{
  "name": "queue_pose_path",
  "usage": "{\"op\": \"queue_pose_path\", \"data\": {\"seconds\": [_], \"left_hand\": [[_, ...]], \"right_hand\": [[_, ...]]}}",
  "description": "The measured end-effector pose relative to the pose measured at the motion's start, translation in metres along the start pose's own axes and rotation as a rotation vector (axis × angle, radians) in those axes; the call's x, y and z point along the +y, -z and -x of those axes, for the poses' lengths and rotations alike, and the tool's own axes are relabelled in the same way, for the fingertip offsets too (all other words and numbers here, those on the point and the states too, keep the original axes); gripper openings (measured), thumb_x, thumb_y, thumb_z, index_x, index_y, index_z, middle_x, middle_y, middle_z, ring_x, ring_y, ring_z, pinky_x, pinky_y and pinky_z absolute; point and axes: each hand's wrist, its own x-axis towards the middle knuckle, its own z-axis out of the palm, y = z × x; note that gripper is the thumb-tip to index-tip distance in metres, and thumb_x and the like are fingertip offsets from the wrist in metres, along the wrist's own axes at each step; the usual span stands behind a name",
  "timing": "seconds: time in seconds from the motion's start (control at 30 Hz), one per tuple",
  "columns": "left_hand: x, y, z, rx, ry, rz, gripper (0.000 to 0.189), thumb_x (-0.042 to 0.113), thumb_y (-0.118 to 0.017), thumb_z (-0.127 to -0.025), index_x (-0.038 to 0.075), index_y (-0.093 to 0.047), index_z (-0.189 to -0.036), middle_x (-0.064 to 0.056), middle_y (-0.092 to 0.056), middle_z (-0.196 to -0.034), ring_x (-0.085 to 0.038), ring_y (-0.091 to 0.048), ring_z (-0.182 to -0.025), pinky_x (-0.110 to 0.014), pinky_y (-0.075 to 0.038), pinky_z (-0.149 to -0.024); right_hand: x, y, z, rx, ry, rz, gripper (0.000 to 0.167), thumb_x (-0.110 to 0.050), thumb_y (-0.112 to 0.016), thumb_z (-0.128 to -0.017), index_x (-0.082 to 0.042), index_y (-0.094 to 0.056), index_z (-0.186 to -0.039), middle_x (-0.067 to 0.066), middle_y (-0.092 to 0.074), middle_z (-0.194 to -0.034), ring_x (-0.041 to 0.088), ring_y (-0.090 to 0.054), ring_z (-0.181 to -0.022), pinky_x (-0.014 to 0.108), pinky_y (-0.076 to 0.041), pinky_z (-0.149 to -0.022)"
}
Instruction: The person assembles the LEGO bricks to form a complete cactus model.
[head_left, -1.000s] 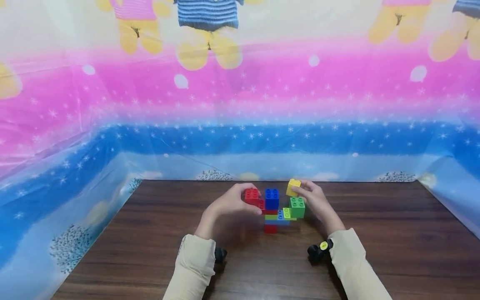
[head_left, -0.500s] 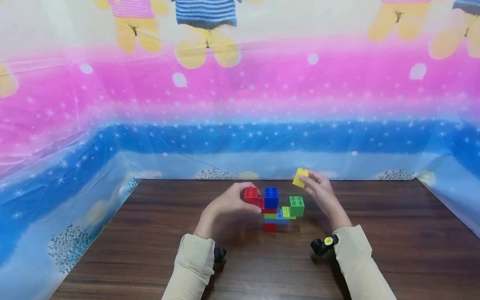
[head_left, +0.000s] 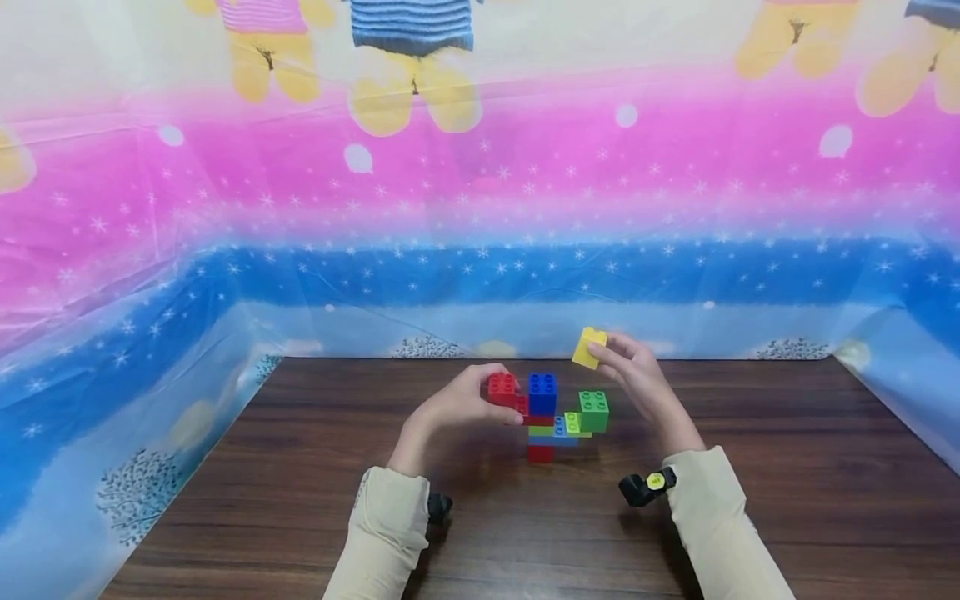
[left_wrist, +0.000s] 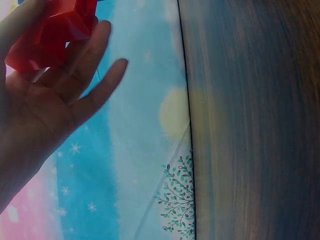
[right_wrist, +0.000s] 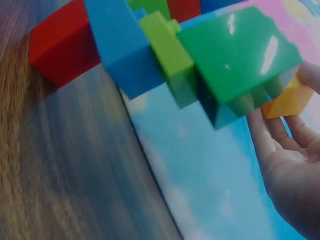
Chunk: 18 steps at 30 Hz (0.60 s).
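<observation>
A stack of toy building bricks stands on the table, with a red brick (head_left: 540,454) at its base and a light blue brick (right_wrist: 125,50) above that. A dark blue brick (head_left: 542,394) tops its middle. On its right side a green brick (head_left: 594,411) sits over a lime brick (right_wrist: 170,60). My left hand (head_left: 461,404) grips the red brick (head_left: 502,389) at the upper left of the stack, thumb in front. Up and right of the stack, my right hand (head_left: 636,373) pinches a yellow brick (head_left: 589,347), apart from the others. The green brick partly hides it in the right wrist view.
The dark wooden table (head_left: 300,500) ends at a back edge just behind the hands. A patterned cloth (head_left: 480,275) hangs behind and around it. Black wrist cameras (head_left: 645,489) sit at both cuffs.
My right hand has lifted the yellow brick away from the green brick, upward and to the right, then a little back left. My left hand stays on the red brick.
</observation>
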Motion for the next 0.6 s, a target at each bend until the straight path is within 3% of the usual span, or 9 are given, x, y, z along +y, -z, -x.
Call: {"op": "queue_pose_path", "data": {"seconds": [0.27, 0.5, 0.6], "left_hand": [[-0.001, 0.001, 0.001, 0.007, 0.007, 0.033, 0.037, 0.016, -0.079, -0.079, 0.010, -0.057, -0.108, -0.009, -0.068, -0.099, -0.022, -0.068, -0.089, -0.048, -0.058, -0.084], [-0.002, 0.002, -0.005, 0.005, -0.027, -0.052, 0.035, 0.018, -0.078, -0.082, 0.007, -0.057, -0.108, -0.007, -0.068, -0.097, -0.016, -0.067, -0.086, -0.032, -0.057, -0.079], [-0.001, 0.003, -0.005, 0.008, -0.037, -0.072, 0.034, 0.019, -0.077, -0.082, 0.007, -0.058, -0.108, -0.008, -0.068, -0.097, -0.016, -0.066, -0.086, -0.031, -0.057, -0.079]], "right_hand": [[-0.013, -0.013, 0.003, -0.053, 0.071, 0.096, 0.046, -0.026, -0.059, -0.096, 0.005, -0.051, -0.129, 0.000, -0.059, -0.113, 0.006, -0.064, -0.096, 0.025, -0.054, -0.089], [-0.022, -0.025, 0.009, -0.133, 0.132, 0.184, 0.044, -0.026, -0.061, -0.095, 0.002, -0.055, -0.129, 0.008, -0.068, -0.109, 0.011, -0.066, -0.094, 0.041, -0.056, -0.089], [-0.025, -0.031, 0.010, -0.155, 0.134, 0.209, 0.045, -0.028, -0.062, -0.094, -0.001, -0.056, -0.129, 0.011, -0.070, -0.112, 0.012, -0.068, -0.096, 0.042, -0.056, -0.090]]}}
